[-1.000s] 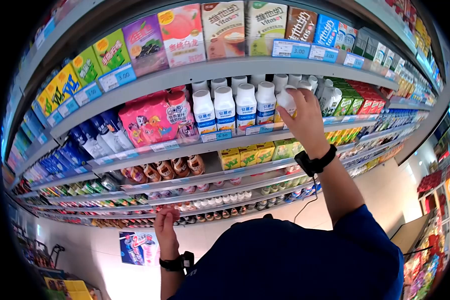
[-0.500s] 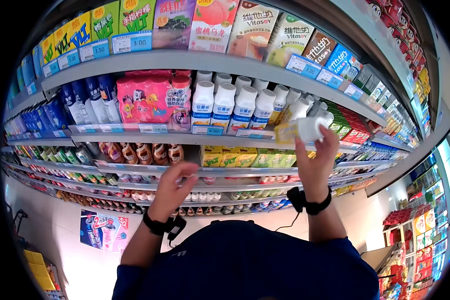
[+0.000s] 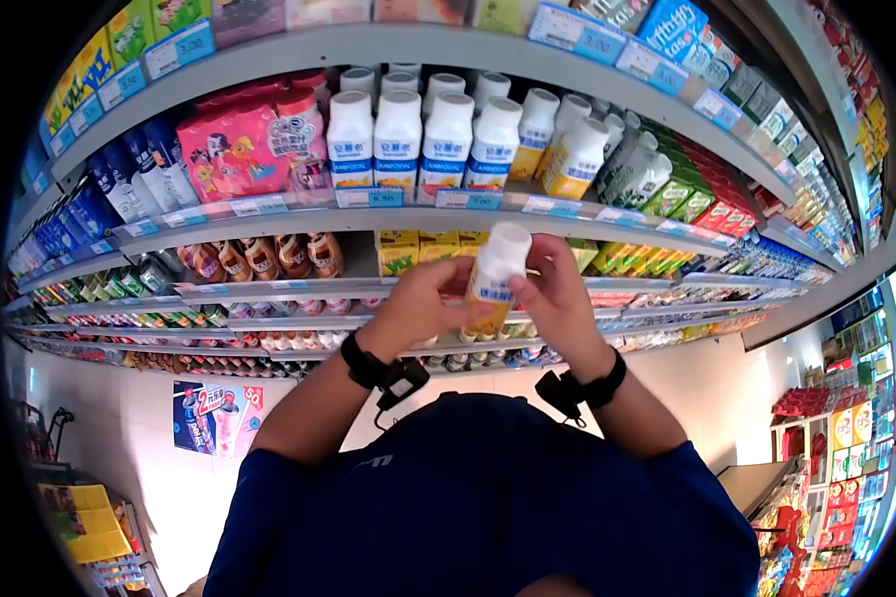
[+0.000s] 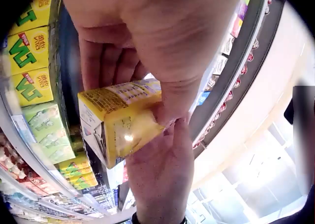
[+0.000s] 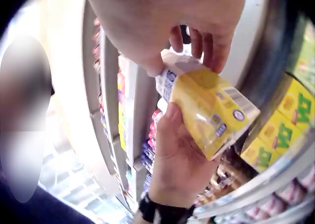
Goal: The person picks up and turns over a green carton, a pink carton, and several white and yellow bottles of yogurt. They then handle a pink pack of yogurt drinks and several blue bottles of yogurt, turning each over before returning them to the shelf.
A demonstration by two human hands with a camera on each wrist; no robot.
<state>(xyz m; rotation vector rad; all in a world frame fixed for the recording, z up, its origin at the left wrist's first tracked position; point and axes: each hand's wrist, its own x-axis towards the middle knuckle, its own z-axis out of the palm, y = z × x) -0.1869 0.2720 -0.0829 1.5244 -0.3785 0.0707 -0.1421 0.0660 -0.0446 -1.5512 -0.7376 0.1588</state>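
A yogurt drink bottle (image 3: pixel 492 283) with a white cap and a yellow lower part is held in front of the shelves, slightly tilted. My left hand (image 3: pixel 418 306) grips its lower part from the left, thumb across the yellow side. On the other side my right hand (image 3: pixel 561 298) pinches the upper part below the cap, its thumb on the printed front. The left wrist view shows the bottle's squared yellow base (image 4: pixel 120 125) between both hands. In the right wrist view the yellow side with a barcode (image 5: pixel 236 97) faces outward.
Behind the hands, a shelf (image 3: pixel 418 221) bears white-capped bottles (image 3: pixel 446 139), more yellow ones (image 3: pixel 574 159) and a pink multipack (image 3: pixel 231 149). Yellow drink cartons (image 3: pixel 400 251) stand on the shelf below. A shelf edge with price tags (image 3: pixel 428 42) runs above.
My right hand has taken the bottle off the shelf and brought it down and left towards the body, turning it cap up. The left hand has risen and now grips it too.
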